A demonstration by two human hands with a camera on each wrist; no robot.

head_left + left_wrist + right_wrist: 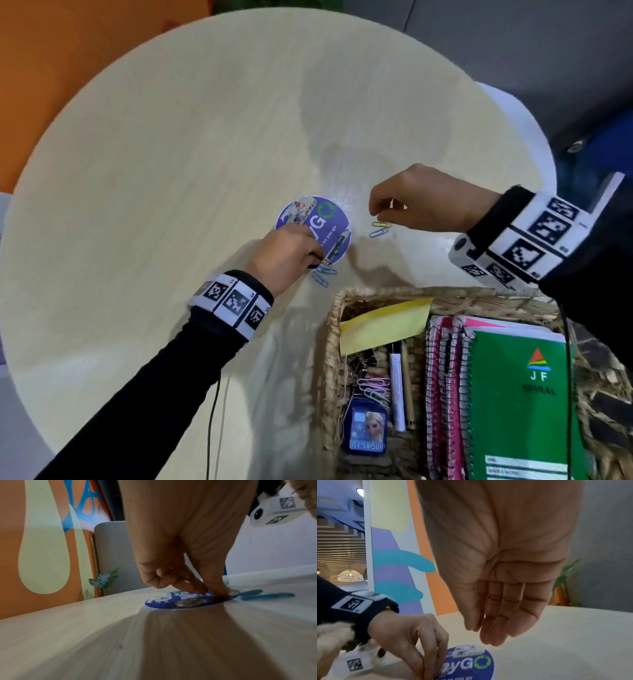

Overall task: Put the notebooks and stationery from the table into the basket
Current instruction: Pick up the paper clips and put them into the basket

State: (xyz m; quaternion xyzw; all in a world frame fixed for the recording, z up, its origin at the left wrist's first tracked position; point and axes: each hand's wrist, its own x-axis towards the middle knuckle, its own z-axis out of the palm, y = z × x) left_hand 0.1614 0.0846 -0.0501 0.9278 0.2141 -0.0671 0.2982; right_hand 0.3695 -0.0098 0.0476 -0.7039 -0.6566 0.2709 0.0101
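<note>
On the round table lies a purple round sticker (pixel 313 229). At its near edge my left hand (pixel 320 261) pinches a yellow paper clip (pixel 326 262) between thumb and fingertip; the left wrist view shows the left hand's tips (pixel 216 593) pressed down at the sticker (pixel 164 601). Two blue clips (pixel 323 274) lie just beyond them (pixel 267 595). My right hand (pixel 376 212) hovers over another yellow clip (pixel 381 224) and a blue clip (pixel 378 233), apart from both. In the right wrist view the right hand (pixel 491 635) hangs with straight fingers, holding nothing.
A wicker basket (pixel 342 298) stands at the table's near right. It holds a green spiral notebook (pixel 520 394), pink notebooks (pixel 442 377), a yellow sticky pad (pixel 383 325), pens (pixel 397 387), clips and a small blue case (pixel 368 430). The table (pixel 171 171) is bare at the left.
</note>
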